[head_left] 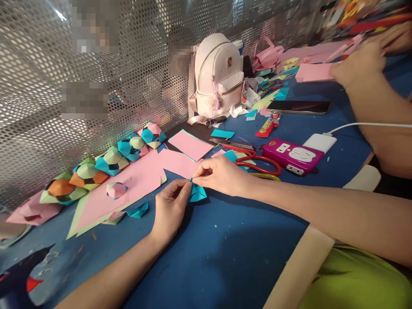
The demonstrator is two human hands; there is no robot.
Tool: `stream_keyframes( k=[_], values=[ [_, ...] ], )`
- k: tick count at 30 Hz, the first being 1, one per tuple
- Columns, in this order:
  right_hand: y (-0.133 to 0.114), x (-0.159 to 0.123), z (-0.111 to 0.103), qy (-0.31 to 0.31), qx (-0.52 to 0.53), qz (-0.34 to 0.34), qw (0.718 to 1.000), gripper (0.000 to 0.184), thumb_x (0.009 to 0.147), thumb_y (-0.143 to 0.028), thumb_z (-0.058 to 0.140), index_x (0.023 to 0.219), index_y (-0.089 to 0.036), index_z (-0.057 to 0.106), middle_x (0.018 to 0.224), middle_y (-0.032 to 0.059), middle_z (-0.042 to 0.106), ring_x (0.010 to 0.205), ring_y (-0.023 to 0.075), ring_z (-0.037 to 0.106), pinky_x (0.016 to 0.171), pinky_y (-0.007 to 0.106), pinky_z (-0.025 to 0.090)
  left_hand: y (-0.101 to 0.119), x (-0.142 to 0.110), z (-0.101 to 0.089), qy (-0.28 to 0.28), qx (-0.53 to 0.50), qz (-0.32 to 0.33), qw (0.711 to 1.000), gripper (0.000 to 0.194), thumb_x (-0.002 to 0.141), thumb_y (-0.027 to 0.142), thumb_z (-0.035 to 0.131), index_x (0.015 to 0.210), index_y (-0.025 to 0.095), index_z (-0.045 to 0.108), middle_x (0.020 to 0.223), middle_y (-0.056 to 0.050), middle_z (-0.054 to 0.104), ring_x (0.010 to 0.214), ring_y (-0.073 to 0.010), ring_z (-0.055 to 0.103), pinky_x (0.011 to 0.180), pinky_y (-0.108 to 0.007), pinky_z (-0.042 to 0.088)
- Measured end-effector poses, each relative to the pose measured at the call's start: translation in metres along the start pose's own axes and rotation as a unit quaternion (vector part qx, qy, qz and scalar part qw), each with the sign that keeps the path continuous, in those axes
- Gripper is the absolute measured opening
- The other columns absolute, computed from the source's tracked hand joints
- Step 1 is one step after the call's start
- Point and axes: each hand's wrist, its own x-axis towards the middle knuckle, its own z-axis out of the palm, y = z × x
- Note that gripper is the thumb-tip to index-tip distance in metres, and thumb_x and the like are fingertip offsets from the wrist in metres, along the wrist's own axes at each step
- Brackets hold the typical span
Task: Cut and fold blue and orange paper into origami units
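Between my two hands is a small piece of folded blue paper (197,194), held just above the blue table. My left hand (172,206) pinches its left edge between thumb and fingers. The fingertips of my right hand (222,175) pinch its top corner, close beside my left thumb. Part of the fold is hidden behind my fingers. Left of my left hand lie a folded blue paper piece (138,210) and a pink-and-green one (114,217). A pink domed paper piece (116,190) rests on large pink sheets (141,171) behind them.
Joined paper shapes (111,161) line the perforated metal wall. Red-handled scissors (260,164), a utility knife (231,143), a purple power strip (291,155), a phone (299,107) and a white backpack (219,77) lie beyond my right hand. Another person's hand (362,64) holds pink paper. A glue gun (22,274) sits front left.
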Motion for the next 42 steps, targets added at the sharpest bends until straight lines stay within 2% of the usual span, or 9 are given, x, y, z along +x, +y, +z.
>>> stream_keyframes(
  k=[7, 13, 20, 27, 31, 36, 40, 42],
  values=[
    [-0.0022, -0.0003, -0.0008, -0.003, -0.007, 0.007, 1.000, 0.004, 0.074, -0.012, 0.064, 0.070, -0.012, 0.067, 0.068, 0.0008, 0.067, 0.065, 0.0108, 0.060, 0.058, 0.021, 0.043, 0.0006, -0.0009, -0.0001, -0.003, -0.001, -0.006, 1.000, 0.025, 0.080, 0.040, 0.062, 0.080, 0.016, 0.072, 0.069, -0.002, 0.067, 0.064, -0.0141, 0.055, 0.059, -0.024, 0.045],
    [-0.0015, 0.0008, -0.0018, -0.028, 0.011, 0.008, 1.000, 0.005, 0.075, -0.014, 0.064, 0.075, -0.012, 0.068, 0.072, 0.0015, 0.068, 0.068, 0.0114, 0.060, 0.062, 0.022, 0.044, 0.0026, -0.0011, -0.0006, 0.001, -0.004, -0.015, 1.000, 0.026, 0.079, 0.041, 0.062, 0.077, 0.016, 0.069, 0.066, 0.000, 0.064, 0.061, -0.0125, 0.050, 0.055, -0.023, 0.043],
    [0.0012, 0.0007, -0.0054, -0.058, -0.004, -0.003, 0.998, 0.015, 0.082, -0.023, 0.058, 0.075, -0.014, 0.068, 0.065, -0.0006, 0.063, 0.063, 0.0103, 0.055, 0.060, 0.023, 0.041, 0.0013, 0.0000, -0.0008, -0.001, -0.015, -0.019, 1.000, 0.026, 0.079, 0.041, 0.062, 0.078, 0.016, 0.069, 0.067, -0.001, 0.066, 0.061, -0.0128, 0.052, 0.056, -0.023, 0.043],
    [-0.0004, 0.0004, -0.0007, -0.013, -0.021, -0.007, 1.000, 0.008, 0.077, -0.014, 0.061, 0.071, -0.013, 0.066, 0.069, 0.0004, 0.066, 0.066, 0.0107, 0.059, 0.060, 0.021, 0.042, 0.0012, -0.0012, -0.0006, -0.013, -0.002, -0.020, 1.000, 0.024, 0.080, 0.039, 0.061, 0.077, 0.016, 0.069, 0.065, 0.001, 0.064, 0.061, -0.0119, 0.051, 0.056, -0.022, 0.042],
    [-0.0032, -0.0023, -0.0012, -0.013, -0.041, -0.029, 0.999, 0.009, 0.078, -0.013, 0.061, 0.071, -0.013, 0.066, 0.068, 0.0003, 0.066, 0.066, 0.0104, 0.058, 0.059, 0.021, 0.041, 0.0014, -0.0001, 0.0003, -0.017, -0.001, -0.018, 1.000, 0.025, 0.081, 0.040, 0.061, 0.079, 0.016, 0.070, 0.068, 0.000, 0.065, 0.064, -0.0126, 0.052, 0.058, -0.023, 0.043],
    [-0.0026, -0.0028, 0.0000, 0.007, -0.056, -0.035, 0.998, 0.012, 0.077, -0.010, 0.061, 0.066, -0.013, 0.062, 0.061, -0.0021, 0.060, 0.060, 0.0083, 0.053, 0.057, 0.021, 0.038, -0.0011, 0.0004, -0.0003, -0.029, -0.010, -0.026, 0.999, 0.027, 0.082, 0.041, 0.062, 0.084, 0.016, 0.072, 0.073, -0.002, 0.068, 0.068, -0.0136, 0.054, 0.063, -0.024, 0.044],
    [-0.0007, 0.0002, 0.0007, 0.025, -0.042, -0.038, 0.998, 0.014, 0.075, -0.008, 0.061, 0.063, -0.013, 0.059, 0.058, -0.0032, 0.057, 0.058, 0.0077, 0.050, 0.056, 0.021, 0.038, -0.0034, -0.0010, -0.0007, -0.068, -0.098, -0.060, 0.991, 0.031, 0.083, 0.044, 0.061, 0.097, 0.017, 0.071, 0.088, -0.003, 0.071, 0.079, -0.0168, 0.061, 0.071, -0.027, 0.048],
    [0.0004, 0.0016, 0.0000, 0.039, -0.036, -0.042, 0.998, 0.012, 0.075, -0.008, 0.060, 0.064, -0.013, 0.059, 0.059, -0.0025, 0.058, 0.059, 0.0081, 0.051, 0.057, 0.021, 0.039, -0.0045, -0.0016, 0.0000, -0.090, -0.155, -0.078, 0.981, 0.032, 0.082, 0.043, 0.064, 0.102, 0.018, 0.068, 0.092, -0.004, 0.071, 0.077, -0.0174, 0.064, 0.073, -0.030, 0.051]
  ],
)
